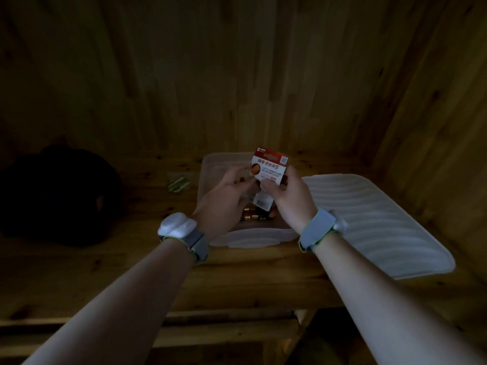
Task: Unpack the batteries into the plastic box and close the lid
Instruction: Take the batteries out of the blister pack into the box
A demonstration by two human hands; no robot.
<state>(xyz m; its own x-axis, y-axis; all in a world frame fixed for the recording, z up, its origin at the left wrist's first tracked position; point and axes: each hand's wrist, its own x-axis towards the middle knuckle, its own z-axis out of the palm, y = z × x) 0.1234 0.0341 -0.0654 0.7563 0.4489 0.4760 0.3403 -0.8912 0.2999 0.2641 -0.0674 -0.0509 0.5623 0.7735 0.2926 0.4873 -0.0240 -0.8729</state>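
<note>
A red and white battery pack (270, 168) is held upright above the clear plastic box (213, 167), which stands open on the wooden shelf. My left hand (226, 196) grips the pack's left side and my right hand (288, 197) grips its lower right. Loose batteries (254, 217) lie in the bottom of the box below my hands, partly hidden. The ribbed white lid (376, 222) lies flat on the shelf to the right of the box.
A small clear bag of batteries (178, 182) lies on the shelf left of the box. A dark bulky object (58, 196) sits at the far left. Wooden walls close in behind and on the right. The shelf's front edge runs below my forearms.
</note>
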